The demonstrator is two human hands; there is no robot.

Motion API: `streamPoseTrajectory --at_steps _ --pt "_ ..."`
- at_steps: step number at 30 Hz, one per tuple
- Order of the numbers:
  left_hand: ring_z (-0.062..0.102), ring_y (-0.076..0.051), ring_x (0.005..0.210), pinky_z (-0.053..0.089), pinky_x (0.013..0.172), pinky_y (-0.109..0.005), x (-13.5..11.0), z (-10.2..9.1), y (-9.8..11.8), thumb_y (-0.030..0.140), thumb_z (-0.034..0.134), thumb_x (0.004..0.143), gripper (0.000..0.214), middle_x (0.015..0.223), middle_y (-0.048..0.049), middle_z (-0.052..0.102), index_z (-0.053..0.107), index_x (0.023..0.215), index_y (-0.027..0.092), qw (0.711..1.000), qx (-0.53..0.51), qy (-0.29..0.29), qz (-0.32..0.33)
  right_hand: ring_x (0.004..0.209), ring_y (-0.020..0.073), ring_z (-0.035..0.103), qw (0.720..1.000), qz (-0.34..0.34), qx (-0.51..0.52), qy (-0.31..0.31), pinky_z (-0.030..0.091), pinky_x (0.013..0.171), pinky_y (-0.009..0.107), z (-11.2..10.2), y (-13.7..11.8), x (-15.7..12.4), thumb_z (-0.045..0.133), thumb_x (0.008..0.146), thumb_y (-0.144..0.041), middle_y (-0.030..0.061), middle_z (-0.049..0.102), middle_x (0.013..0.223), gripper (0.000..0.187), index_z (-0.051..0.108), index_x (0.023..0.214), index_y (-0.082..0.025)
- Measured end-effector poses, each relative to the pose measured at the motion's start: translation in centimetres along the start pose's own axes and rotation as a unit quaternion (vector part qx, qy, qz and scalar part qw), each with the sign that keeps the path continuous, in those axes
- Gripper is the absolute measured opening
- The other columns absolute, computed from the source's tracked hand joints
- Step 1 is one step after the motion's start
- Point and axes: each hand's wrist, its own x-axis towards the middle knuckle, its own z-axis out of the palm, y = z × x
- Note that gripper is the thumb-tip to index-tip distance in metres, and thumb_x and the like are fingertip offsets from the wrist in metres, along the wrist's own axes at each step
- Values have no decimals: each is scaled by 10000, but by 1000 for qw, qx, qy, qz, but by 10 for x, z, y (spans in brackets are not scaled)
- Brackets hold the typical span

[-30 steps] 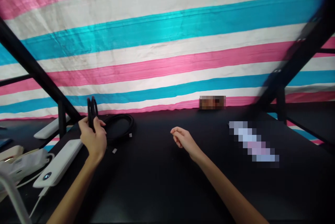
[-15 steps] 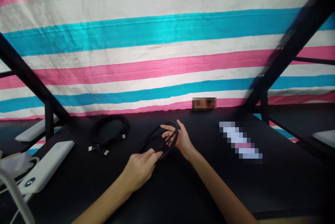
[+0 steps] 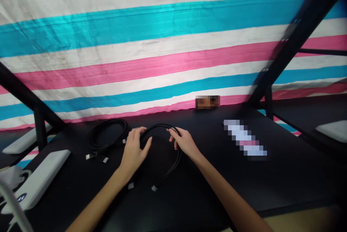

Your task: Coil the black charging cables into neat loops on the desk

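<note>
A black cable (image 3: 162, 125) forms a wide open loop on the dark table in front of me. Two pale connector ends, one of them a plug (image 3: 154, 188), lie toward the near side of the loop. My right hand (image 3: 185, 142) pinches the loop's right side between thumb and fingers. At its left side, my left hand (image 3: 135, 151) is open, thumb spread from the fingers, with the fingertips over or against the cable. Just left of that hand lies a second, coiled black cable (image 3: 93, 130) with several connector ends showing.
A white power bank (image 3: 48, 179) with a small display lies at left, beside a white tube and a charger-like block (image 3: 12, 177). A blurred-out flat item (image 3: 244, 138) lies at right, another (image 3: 207, 102) at the back. Black frame bars rise before a striped sheet (image 3: 162, 54).
My left hand has let go of the cable and moved up and left, its fingers spreading. The loop has widened and lies lower, its ends now visible. The view has shifted slightly.
</note>
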Motion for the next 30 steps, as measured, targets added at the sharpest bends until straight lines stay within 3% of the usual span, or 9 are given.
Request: streamPoseTrajectory --at_steps 3,7,10,14,19,21,26,30 --pt "551 -282 1024 426 865 -451 8 7 -27 412 536 822 466 1097 -117 591 467 1236 209 997 23 -55 -58 364 52 459 997 -57 -51 16 361 415 179 0 3 -2 551 833 -366 -30 579 562 266 587 652 -175" --pt "624 -212 770 460 724 -327 8 5 -43 399 443 874 294 772 -32 654 560 1062 206 978 -87 -150 -114 340 73 461 988 -102 -114 23 338 373 192 1 4 -2 426 899 -412 -34 581 560 307 619 806 -192" --pt "599 -166 598 439 605 -255 7 -3 -39 406 433 881 254 549 24 579 571 933 199 962 -177 -141 -150 337 73 470 986 -98 -132 22 347 375 190 2 3 -1 416 903 -422 -37 585 562 314 633 892 -194" --pt "458 -108 322 332 379 -195 9 -16 -30 449 530 816 259 372 99 419 531 844 191 919 -282 -141 -237 329 69 475 987 -108 -113 34 353 363 182 3 2 0 405 907 -414 -40 579 559 316 619 928 -183" --pt "476 -113 276 261 325 -158 11 -27 -26 457 572 789 283 290 111 368 523 811 179 864 -377 -159 -293 317 84 497 994 -69 -32 73 347 274 165 -2 1 5 430 874 -442 -49 549 539 282 534 828 -184" --pt "514 -120 307 318 348 -164 11 -29 -26 433 579 792 264 305 105 383 546 817 172 854 -398 -152 -299 312 75 486 992 -71 -8 102 347 253 156 -6 0 7 453 856 -461 -57 537 558 280 511 812 -190" --pt "575 -121 420 451 410 -201 12 -32 -30 406 572 798 273 525 10 607 618 865 145 888 -358 -68 -281 312 48 455 982 -97 35 161 354 256 142 -15 -2 11 487 832 -514 -76 490 563 320 500 790 -196" --pt "630 -143 474 475 391 -211 12 -34 -38 446 579 781 301 685 -27 678 564 843 152 846 -415 2 -335 319 35 404 960 -131 90 230 342 265 137 -24 -4 14 487 841 -515 -87 441 554 317 491 793 -202"
